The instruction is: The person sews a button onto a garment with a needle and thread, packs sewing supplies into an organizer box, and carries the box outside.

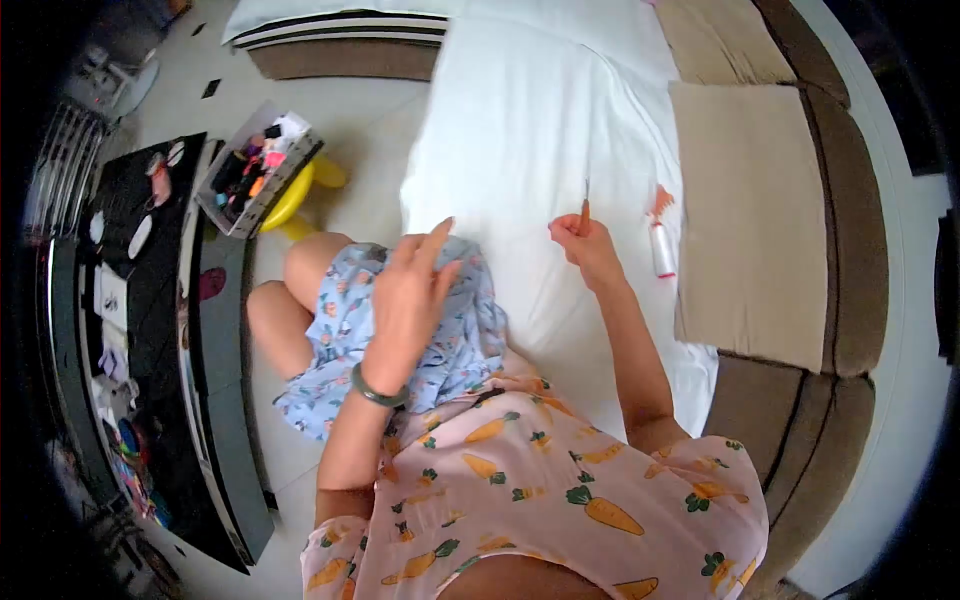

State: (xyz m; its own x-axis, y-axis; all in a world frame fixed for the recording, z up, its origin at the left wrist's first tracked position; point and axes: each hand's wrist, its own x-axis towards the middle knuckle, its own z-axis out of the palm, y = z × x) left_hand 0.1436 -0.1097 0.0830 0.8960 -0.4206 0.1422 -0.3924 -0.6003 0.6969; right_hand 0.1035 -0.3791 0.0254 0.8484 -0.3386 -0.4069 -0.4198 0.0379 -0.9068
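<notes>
My right hand is closed around a thin tool with an orange-brown handle and a narrow dark tip pointing away from me. Its exact kind is too small to tell. The hand is over the white sheet. My left hand, with a green bangle on the wrist, is held above the blue patterned cloth on my lap. Its index finger and thumb stand apart, and I see nothing between them. Right of my right hand lie a silvery-white tube with a red end and a small orange-brown item.
A brown sofa with a beige mat is on the right. To the left, a box of small items rests on a yellow stool. A black cabinet with several objects on it stands further left.
</notes>
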